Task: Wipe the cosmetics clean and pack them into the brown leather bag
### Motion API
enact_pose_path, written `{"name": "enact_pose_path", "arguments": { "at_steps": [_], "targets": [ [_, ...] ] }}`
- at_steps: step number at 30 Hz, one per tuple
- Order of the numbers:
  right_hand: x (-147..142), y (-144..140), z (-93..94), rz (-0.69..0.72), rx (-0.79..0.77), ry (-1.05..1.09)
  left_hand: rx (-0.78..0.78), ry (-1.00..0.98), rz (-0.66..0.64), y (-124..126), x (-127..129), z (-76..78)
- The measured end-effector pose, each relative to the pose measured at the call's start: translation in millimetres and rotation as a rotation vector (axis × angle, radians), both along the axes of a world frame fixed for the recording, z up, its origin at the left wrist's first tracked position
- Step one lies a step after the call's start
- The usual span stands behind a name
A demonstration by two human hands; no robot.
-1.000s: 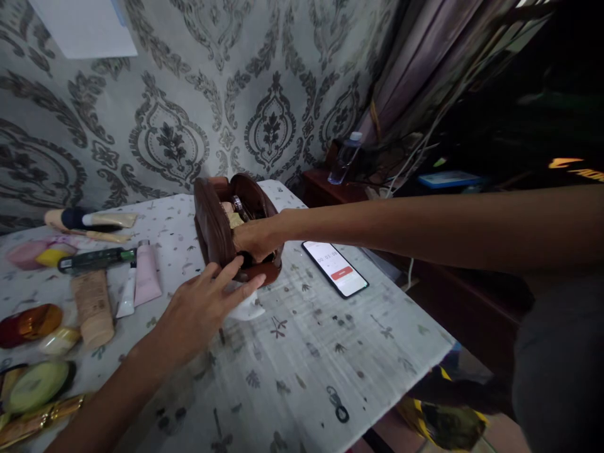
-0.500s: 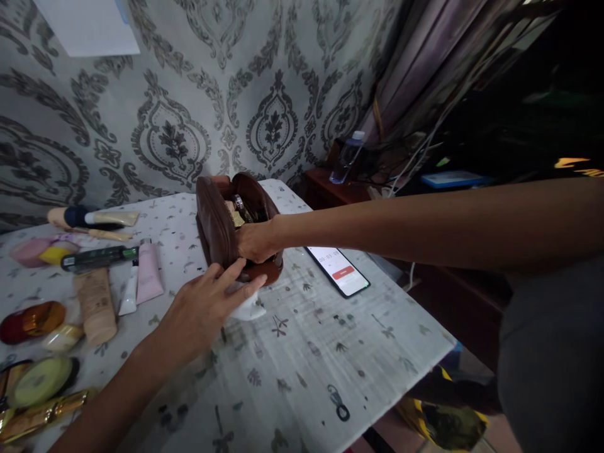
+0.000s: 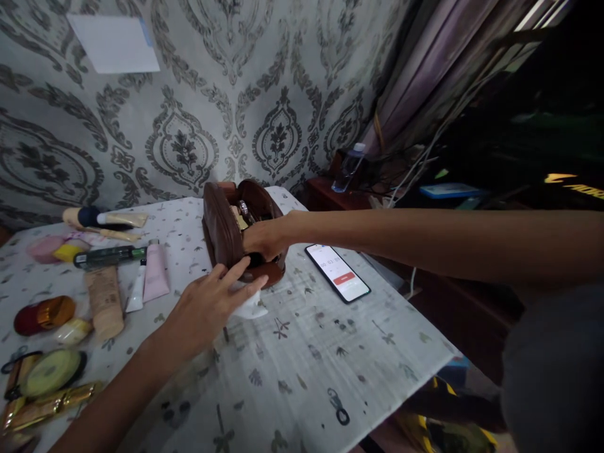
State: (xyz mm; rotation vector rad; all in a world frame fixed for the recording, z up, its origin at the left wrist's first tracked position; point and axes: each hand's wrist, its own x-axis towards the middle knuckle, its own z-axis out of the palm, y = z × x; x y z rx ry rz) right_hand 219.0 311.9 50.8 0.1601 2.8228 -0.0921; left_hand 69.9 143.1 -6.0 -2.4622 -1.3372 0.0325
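A brown cosmetic bag [image 3: 221,220] stands unzipped on the table, its opening tilted toward the right. My left hand [image 3: 207,308] steadies the bag's near end, fingers on its rim and thumb along the near side. Beneath that thumb lies a crumpled white tissue [image 3: 252,308]. From the right, my right hand [image 3: 264,238] reaches down into the bag. Its fingertips are hidden inside, so what they touch does not show. Gold and silvery items [image 3: 241,217] peek out beside the right wrist, too small to name.
A lit phone [image 3: 338,274] showing a timer lies right of the bag. Tubes, a green bottle [image 3: 111,256], sponges, a round compact [image 3: 51,371] and gold cosmetics spread along the left. A water bottle [image 3: 348,168] stands beyond the table's right edge, near cables. Patterned wall lies behind.
The view has shifted slightly, so everything sits a little farther right. Both hands stay at the bag, the right one still inside it.
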Motion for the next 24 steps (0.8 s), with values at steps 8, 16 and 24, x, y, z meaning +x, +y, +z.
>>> {"name": "enact_pose_path", "arguments": {
  "at_steps": [8, 16, 24],
  "targets": [
    [34, -4, 43.6, 0.020, 0.193, 0.106, 0.039, -0.027, -0.032, 1, -2, -4.9],
    [71, -15, 30.6, 0.025, 0.204, 0.264, 0.014, -0.046, -0.041, 0, -2, -11.2],
    [78, -10, 16.8, 0.029, 0.183, 0.293, -0.035, -0.074, -0.083, 1, -7, -10.6]
  ]
}}
